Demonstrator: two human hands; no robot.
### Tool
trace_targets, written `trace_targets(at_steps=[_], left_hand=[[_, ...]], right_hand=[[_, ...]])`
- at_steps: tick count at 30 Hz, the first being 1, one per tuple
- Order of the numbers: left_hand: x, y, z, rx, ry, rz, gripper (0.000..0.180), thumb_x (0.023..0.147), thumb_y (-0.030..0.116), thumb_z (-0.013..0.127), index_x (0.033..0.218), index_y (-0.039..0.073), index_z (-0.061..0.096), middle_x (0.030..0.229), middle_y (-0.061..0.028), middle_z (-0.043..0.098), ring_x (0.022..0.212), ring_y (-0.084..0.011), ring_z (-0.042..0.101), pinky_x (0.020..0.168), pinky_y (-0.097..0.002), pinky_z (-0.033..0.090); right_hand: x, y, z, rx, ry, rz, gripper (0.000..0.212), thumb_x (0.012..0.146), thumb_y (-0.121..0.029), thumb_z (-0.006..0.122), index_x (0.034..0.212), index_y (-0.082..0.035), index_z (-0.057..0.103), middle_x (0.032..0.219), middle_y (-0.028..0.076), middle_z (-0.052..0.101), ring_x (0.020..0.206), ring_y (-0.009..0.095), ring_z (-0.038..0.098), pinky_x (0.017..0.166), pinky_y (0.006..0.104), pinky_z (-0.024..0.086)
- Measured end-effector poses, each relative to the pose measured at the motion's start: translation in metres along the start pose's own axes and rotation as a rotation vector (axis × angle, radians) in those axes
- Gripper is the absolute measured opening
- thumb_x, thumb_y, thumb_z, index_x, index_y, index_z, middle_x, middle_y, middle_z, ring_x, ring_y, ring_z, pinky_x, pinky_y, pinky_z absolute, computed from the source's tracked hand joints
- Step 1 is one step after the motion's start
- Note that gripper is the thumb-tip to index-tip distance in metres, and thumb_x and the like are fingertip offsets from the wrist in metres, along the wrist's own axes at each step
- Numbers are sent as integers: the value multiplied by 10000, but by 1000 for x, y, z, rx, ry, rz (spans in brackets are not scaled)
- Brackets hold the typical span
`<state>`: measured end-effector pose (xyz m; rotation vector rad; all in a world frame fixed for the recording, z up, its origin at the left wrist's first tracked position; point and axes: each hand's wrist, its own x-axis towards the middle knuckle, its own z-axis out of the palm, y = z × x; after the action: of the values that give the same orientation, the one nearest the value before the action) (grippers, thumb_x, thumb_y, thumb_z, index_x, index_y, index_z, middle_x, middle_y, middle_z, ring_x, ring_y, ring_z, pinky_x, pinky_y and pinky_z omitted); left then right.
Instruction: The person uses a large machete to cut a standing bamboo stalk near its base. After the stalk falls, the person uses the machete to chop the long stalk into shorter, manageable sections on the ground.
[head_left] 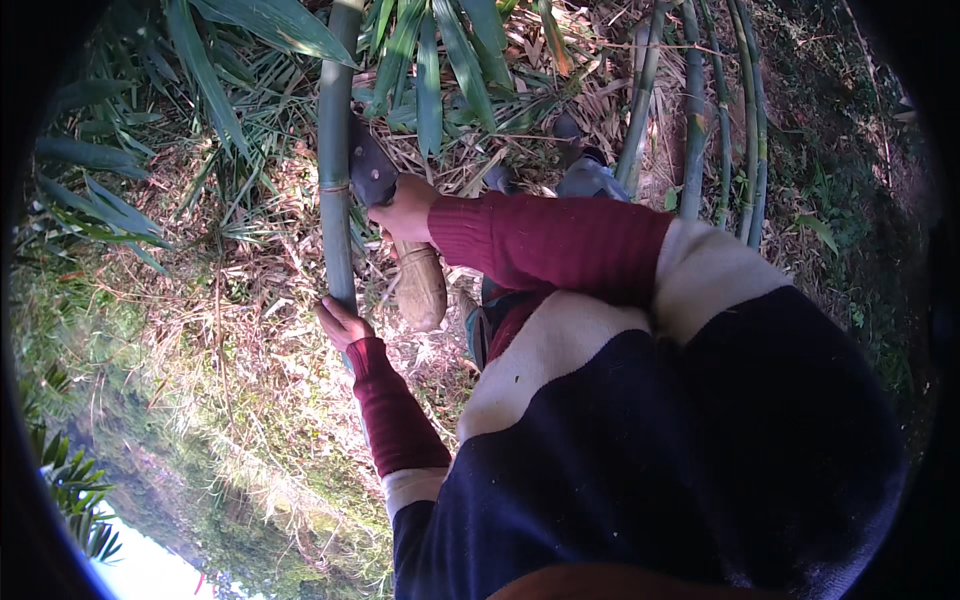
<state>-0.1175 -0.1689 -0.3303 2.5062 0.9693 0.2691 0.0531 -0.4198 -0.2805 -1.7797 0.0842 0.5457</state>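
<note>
A green bamboo pole point(334, 225) runs up and down the left-centre of the head view, with a ringed node partway along it. Around its lower stretch my left hand point(343, 324) is closed, the fingers partly hidden behind the pole. Higher up, my right hand point(407, 209) grips a machete point(418, 285) where its blade meets the thick wooden handle. The dark, riveted blade point(371, 165) points away from me, close beside the pole's right side; I cannot tell whether it touches. The handle's butt sticks out below my right hand.
Long bamboo leaves point(430, 70) hang over the top and upper left. Several standing bamboo stems point(693, 120) rise at the upper right. Dry leaves point(270, 290) litter the ground, with a grassy slope at lower left. A pale bluish object point(590, 178) lies beyond my right sleeve.
</note>
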Motion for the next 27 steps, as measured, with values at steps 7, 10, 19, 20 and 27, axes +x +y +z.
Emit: trace_targets(at_steps=[7,10,19,20,27], left_hand=[[5,3,-18,85,-111,100,502,1060,431,369,1214,-1,574,1105,-288,633,977,-453,590,842,-499,446],[6,-8,-6,85,11,106,522,1055,429,392,1249,-21,571,1142,-290,629,1012,-448,594,853,-492,461],[-4,2,-15,103,-76,32,493,1057,437,367,1134,1,584,1044,-272,630,928,-452,569,814,-495,440],[-3,10,-7,23,-40,86,493,1057,442,369,1146,7,582,1049,-273,626,924,-460,561,811,-495,443],[-6,-16,-8,-108,-23,-35,550,1042,513,384,1169,14,577,1069,-258,637,920,-397,594,825,-475,461]], right_hand=[[90,3,-93,1079,142,337,279,901,-107,632,1135,-36,497,819,101,568,612,246,624,534,471,595],[60,17,-45,585,46,267,322,901,-165,636,1180,-55,522,894,109,609,691,248,651,573,472,599],[67,18,-75,797,202,226,229,927,-146,632,1086,-34,512,797,63,580,608,205,623,540,425,604],[67,28,-63,686,256,101,224,946,-175,620,1084,-35,513,785,71,590,609,207,631,545,426,604],[38,17,-50,-103,-138,153,410,864,-294,666,1120,24,622,936,191,705,739,277,706,781,408,589]])
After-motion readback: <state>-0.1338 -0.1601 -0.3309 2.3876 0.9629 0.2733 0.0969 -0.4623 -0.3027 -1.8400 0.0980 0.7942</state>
